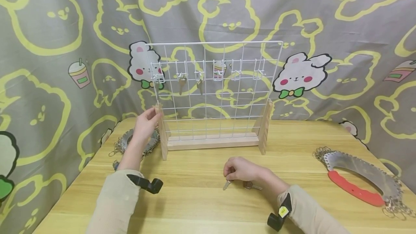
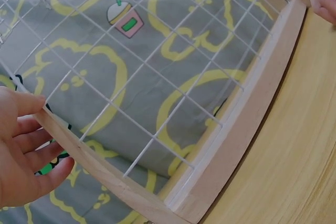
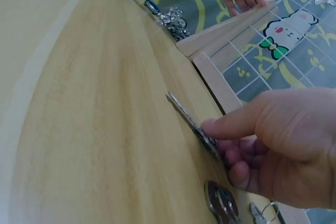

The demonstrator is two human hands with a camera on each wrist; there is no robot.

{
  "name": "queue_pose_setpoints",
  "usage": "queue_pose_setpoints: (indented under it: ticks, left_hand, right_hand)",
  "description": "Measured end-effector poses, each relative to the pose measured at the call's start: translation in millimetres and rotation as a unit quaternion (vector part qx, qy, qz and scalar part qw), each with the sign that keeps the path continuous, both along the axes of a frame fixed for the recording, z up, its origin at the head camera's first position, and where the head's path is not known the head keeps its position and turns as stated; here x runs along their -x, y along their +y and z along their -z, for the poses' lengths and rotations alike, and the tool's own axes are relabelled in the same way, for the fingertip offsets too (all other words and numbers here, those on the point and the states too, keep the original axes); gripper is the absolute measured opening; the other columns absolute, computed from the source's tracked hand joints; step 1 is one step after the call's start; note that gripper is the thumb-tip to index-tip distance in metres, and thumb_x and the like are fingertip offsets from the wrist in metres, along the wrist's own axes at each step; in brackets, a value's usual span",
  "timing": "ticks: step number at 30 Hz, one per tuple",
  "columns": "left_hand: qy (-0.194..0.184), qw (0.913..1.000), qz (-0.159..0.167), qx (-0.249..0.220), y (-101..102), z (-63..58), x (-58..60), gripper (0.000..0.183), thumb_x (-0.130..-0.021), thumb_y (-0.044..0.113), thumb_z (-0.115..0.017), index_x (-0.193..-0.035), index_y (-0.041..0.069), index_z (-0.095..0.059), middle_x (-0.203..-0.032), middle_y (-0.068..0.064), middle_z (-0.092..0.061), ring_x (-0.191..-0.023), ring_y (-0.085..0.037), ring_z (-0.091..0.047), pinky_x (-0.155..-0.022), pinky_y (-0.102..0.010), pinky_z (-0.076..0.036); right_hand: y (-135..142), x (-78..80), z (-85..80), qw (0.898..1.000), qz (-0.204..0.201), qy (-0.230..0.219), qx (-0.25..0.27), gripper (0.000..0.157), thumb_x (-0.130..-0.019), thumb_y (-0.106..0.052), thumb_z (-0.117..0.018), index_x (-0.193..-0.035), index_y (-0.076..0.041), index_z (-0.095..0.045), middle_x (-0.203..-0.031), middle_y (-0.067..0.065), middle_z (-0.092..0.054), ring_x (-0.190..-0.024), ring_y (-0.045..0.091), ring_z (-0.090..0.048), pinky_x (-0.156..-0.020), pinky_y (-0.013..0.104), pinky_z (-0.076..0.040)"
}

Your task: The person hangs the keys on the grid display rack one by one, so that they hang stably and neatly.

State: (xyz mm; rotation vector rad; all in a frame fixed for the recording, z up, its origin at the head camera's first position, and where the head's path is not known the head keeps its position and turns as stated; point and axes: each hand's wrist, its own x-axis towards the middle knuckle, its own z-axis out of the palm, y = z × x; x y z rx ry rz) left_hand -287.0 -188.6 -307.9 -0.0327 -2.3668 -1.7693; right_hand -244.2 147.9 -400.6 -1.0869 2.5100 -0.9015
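Observation:
My left hand (image 1: 146,124) holds the top of the left wooden post (image 1: 161,133) of a white wire grid rack (image 2: 184,95), thumb and fingers on either side of it. In front of the rack, low over the table, my right hand (image 1: 243,169) pinches a key (image 3: 184,113) between thumb and fingers, its blade pointing out. A brown-headed key (image 3: 220,200) lies on the table under that hand, with a small metal ring (image 3: 271,211) beside it. Along the grid's row of hooks, one key (image 1: 182,82) hangs near the left and another key (image 1: 199,85) hangs beside it.
At the right of the wooden table (image 1: 188,198) lies a curved metal holder with a red handle (image 1: 354,189), edged with several small rings. Behind my left forearm sits another round metal holder (image 1: 152,142) with rings. A patterned curtain (image 1: 107,21) hangs behind the rack.

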Motion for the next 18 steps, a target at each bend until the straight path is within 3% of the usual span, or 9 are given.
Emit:
queue_pose_setpoints:
  ticks: [13,18]
  left_hand:
    - [-0.002,1.0000,0.001,0.009,-0.4,-1.3,-1.5,0.058,-0.097,0.022,-0.049,-0.145,0.000,-0.025,-0.146,-0.019,-0.031,-0.133,-0.028,-0.031,-0.104,-0.039,-0.035]
    - [0.002,1.0000,0.002,0.006,-0.4,-0.9,-1.1,0.058,-0.097,0.022,-0.049,-0.145,0.000,-0.025,-0.146,-0.019,-0.031,-0.132,-0.029,-0.033,-0.104,-0.039,-0.036]
  right_hand:
    - [-0.9,-0.4,-5.7,0.998,0.018,0.014,-0.057,0.022,-0.083,-0.012,-0.069,-0.066,-0.013,-0.055,-0.063,-0.010,-0.049,-0.058,0.003,-0.042,-0.054,0.020,-0.040]
    - [2.9,-1.9,-5.1,0.998,0.008,0.023,-0.056,0.022,-0.085,-0.013,-0.067,-0.065,-0.014,-0.056,-0.064,-0.011,-0.050,-0.058,0.002,-0.042,-0.054,0.019,-0.041]
